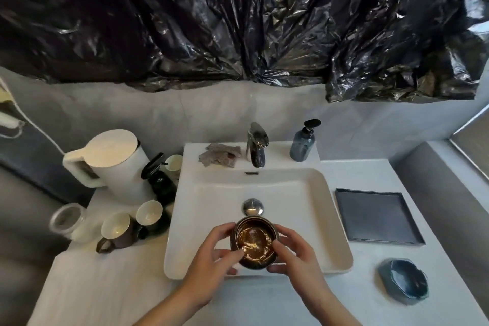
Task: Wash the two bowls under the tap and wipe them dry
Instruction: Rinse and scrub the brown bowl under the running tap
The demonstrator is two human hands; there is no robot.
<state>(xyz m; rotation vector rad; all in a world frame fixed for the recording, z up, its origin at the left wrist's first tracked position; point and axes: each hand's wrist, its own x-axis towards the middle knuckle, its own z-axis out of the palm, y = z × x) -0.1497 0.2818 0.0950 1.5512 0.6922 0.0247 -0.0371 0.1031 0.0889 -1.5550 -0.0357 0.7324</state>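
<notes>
A small dark bowl [253, 241] with a glossy amber inside, wet-looking, is held over the front of the white sink [312, 193]. My left hand [211, 254] grips its left side, with fingers reaching over the near rim. My right hand [293, 254] grips its right side, thumb on the rim. The chrome tap [256, 144] stands behind the basin with no water visibly running. A grey-brown cloth [219, 154] lies on the sink ledge left of the tap. I cannot pick out a second matching bowl.
Soap bottle [303, 144] right of the tap. Dark tray [378, 217] and blue dish [403, 280] on the right counter. On the left stand a white kettle [111, 164], a dark bottle [158, 180], several cups [116, 227] and a glass jar [67, 219]. Black plastic sheet covers the wall above.
</notes>
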